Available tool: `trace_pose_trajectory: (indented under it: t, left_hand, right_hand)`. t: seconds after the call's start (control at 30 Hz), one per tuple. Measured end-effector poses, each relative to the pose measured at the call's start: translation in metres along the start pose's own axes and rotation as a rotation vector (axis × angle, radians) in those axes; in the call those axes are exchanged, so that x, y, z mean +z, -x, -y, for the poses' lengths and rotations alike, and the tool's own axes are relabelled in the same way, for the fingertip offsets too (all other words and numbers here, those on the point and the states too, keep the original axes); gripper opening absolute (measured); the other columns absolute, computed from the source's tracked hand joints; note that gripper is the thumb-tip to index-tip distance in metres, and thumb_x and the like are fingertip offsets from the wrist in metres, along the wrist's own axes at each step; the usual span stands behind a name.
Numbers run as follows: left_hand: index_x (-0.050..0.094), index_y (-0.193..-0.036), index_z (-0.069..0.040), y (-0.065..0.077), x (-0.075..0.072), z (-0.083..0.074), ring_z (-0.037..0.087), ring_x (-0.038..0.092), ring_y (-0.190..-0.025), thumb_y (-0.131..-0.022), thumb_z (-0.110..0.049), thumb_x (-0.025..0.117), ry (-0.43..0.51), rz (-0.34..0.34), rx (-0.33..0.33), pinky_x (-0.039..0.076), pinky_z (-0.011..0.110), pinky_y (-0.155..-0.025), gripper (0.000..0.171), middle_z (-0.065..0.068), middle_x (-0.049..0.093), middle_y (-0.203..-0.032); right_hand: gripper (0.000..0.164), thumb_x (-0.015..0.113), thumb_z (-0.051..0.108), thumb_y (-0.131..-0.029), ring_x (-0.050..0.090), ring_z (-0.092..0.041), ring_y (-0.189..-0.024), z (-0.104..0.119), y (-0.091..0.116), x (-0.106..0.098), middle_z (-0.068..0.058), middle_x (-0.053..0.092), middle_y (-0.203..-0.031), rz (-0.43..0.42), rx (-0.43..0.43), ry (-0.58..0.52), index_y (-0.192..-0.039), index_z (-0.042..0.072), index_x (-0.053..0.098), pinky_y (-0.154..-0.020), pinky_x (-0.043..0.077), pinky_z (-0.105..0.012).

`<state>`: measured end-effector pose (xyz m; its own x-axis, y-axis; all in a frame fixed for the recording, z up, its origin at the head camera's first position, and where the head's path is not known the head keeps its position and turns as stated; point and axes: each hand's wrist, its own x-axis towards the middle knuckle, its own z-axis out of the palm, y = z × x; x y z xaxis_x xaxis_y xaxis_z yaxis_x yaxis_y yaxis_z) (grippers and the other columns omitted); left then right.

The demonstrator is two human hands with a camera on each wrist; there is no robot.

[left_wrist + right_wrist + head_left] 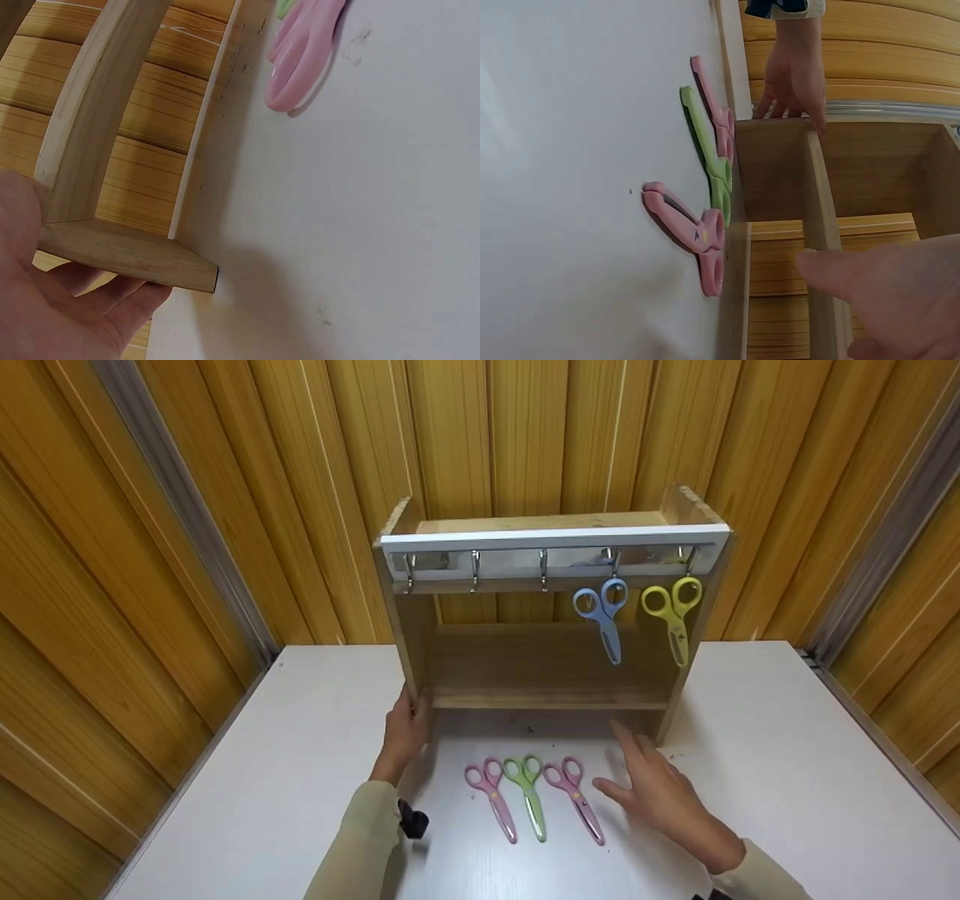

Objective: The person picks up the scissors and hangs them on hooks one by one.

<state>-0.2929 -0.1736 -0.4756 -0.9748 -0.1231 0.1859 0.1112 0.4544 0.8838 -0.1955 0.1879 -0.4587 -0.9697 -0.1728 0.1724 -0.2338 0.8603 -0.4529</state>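
Observation:
My left hand point(406, 729) grips the lower left side panel of a wooden shelf rack point(551, 701), fingers on its outer face and thumb at the front edge; the left wrist view shows that panel point(135, 259) between palm and fingers. My right hand point(660, 787) holds nothing, its fingers spread, near the rack's right side panel. Between the hands lie a left pink pair of scissors point(494, 797), a green pair of scissors point(529, 797) and a right pink pair of scissors point(578, 802), handles towards the rack. The right pink pair is closest to my right thumb.
A white rail point(555, 540) with several metal hooks spans the rack's top. Blue scissors point(606, 619) and yellow scissors point(675, 619) hang from its two right hooks. Beneath is a white table point(300, 780); wood-look walls point(330, 510) stand behind and at both sides.

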Motion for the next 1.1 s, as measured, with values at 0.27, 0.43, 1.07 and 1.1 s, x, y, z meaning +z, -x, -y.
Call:
trace_pose_trajectory:
  t: [0.27, 0.43, 1.07, 1.1]
  left_hand:
    - [0.022, -0.165, -0.016, 0.000, 0.000, 0.000, 0.036, 0.045, -0.143, -0.112, -0.038, 0.042, -0.009, 0.004, -0.039, 0.039, 0.054, -0.113, 0.061, 0.017, 0.039, -0.161]
    - [0.022, -0.165, -0.016, 0.000, 0.000, -0.001, 0.037, 0.045, -0.143, -0.112, -0.038, 0.042, -0.013, 0.004, -0.030, 0.039, 0.054, -0.113, 0.061, 0.017, 0.039, -0.161]
    - [0.019, -0.166, -0.015, -0.001, 0.001, 0.000, 0.039, 0.046, -0.142, -0.112, -0.037, 0.042, 0.014, 0.010, -0.032, 0.038, 0.055, -0.113, 0.062, 0.019, 0.039, -0.161]
    - [0.019, -0.166, -0.016, -0.001, 0.001, 0.000, 0.038, 0.046, -0.142, -0.112, -0.038, 0.042, 0.012, 0.008, -0.033, 0.038, 0.054, -0.114, 0.062, 0.019, 0.039, -0.161]
  right_hand:
    - [0.088, 0.086, 0.035, -0.084, 0.057, -0.050, -0.123, 0.003, 0.009, 0.016, -0.031, 0.057, -0.135, 0.115, 0.009, 0.023, -0.154, 0.005, 0.042, -0.088, 0.048, -0.071]
    - [0.080, 0.086, 0.036, -0.083, 0.062, -0.048, -0.116, 0.005, 0.012, 0.022, -0.032, 0.061, -0.128, 0.120, -0.010, 0.046, -0.147, 0.003, 0.052, -0.082, 0.051, -0.068]
    - [0.024, 0.087, 0.026, -0.079, 0.044, -0.017, -0.065, 0.011, 0.016, 0.032, 0.001, 0.048, -0.075, 0.103, -0.073, 0.098, -0.086, 0.015, 0.067, -0.050, 0.039, -0.040]
    - [0.023, 0.087, 0.025, -0.079, 0.044, -0.017, -0.065, 0.011, 0.016, 0.031, 0.001, 0.048, -0.075, 0.105, -0.068, 0.099, -0.086, 0.015, 0.068, -0.051, 0.039, -0.040]
